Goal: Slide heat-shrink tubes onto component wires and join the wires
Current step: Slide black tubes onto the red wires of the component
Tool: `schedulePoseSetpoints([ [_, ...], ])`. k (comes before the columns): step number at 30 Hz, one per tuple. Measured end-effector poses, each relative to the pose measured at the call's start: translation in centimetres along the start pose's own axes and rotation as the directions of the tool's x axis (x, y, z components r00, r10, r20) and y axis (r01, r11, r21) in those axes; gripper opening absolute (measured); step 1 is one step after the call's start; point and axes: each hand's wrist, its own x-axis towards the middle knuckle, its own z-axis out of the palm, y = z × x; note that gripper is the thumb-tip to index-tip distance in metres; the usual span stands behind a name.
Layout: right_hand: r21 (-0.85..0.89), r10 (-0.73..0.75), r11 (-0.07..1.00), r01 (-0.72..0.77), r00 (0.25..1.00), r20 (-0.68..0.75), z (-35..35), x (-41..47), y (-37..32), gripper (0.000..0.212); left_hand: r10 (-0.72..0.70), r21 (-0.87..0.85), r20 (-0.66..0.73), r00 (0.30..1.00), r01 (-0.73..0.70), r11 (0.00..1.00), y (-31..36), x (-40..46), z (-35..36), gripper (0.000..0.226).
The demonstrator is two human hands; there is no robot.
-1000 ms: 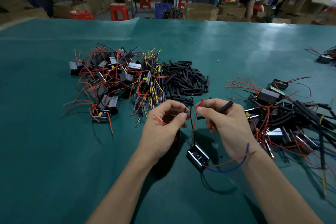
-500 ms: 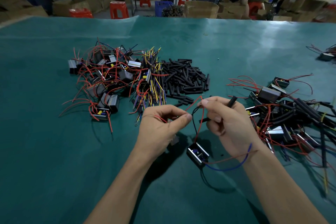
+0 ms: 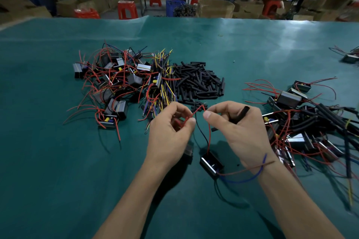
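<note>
Small black component [image 3: 211, 163] lies on the green desk [image 3: 58, 180] near the front edge, between both wrists; its blue and thin red leads drape over the right wrist. Another component under the left hand [image 3: 167, 134] is mostly hidden. Left hand pinches a red wire [image 3: 196, 111] between thumb and forefinger. Right hand [image 3: 239, 130] pinches the same wire's other side, fingers curled around a black heat-shrink tube [image 3: 241, 114]. Wire ends' contact hard to make out. Further back: tube pile [image 3: 198, 81], unprocessed components [image 3: 116, 83] toward the left edge, finished ones [image 3: 310, 122] toward the right edge.
</note>
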Motion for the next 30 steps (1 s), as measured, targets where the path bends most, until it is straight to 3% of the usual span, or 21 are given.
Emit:
schedulePoseSetpoints([
  [3,0.066,0.031,0.997,-0.032,0.999,0.014,-0.1,0.0,0.1,0.007,-0.054,0.007,0.059,0.997,0.054,0.999,0.0,0.2,-0.4,0.015],
  [6,0.060,0.088,0.994,-0.096,0.989,0.122,-0.6,0.0,0.2,0.015,-0.119,0.231,0.100,0.988,0.094,0.969,-0.6,0.3,-1.1,0.014],
  [9,-0.177,0.185,0.975,-0.131,0.926,0.329,-1.6,0.1,0.0,0.028,-0.098,0.482,0.079,0.992,0.048,0.875,-0.7,0.1,-1.3,0.025],
  [12,-0.472,0.281,0.880,-0.053,0.859,0.427,-2.1,0.3,-0.4,0.036,-0.070,0.485,0.062,0.996,0.031,0.874,-0.7,-0.1,-1.3,0.038],
  [16,-0.582,0.317,0.811,0.058,0.792,0.521,-1.8,0.2,-0.3,0.031,-0.082,0.424,0.042,0.996,0.056,0.904,-0.5,-0.1,-1.3,0.031],
  [20,-0.557,0.291,0.830,0.028,0.830,0.475,-1.9,0.2,0.2,0.028,-0.102,0.310,0.056,0.993,0.080,0.947,0.0,-0.2,-1.2,0.017],
  [24,-0.678,0.205,0.733,0.054,0.933,0.296,-2.1,0.9,0.9,0.051,-0.145,0.218,0.110,0.983,0.119,0.969,-0.2,-0.1,-1.3,0.017],
  [30,-0.719,0.155,0.694,0.007,0.975,0.160,-1.4,0.9,1.2,0.052,-0.156,0.046,0.105,0.982,0.152,0.987,-0.6,0.1,-0.4,0.024],
])
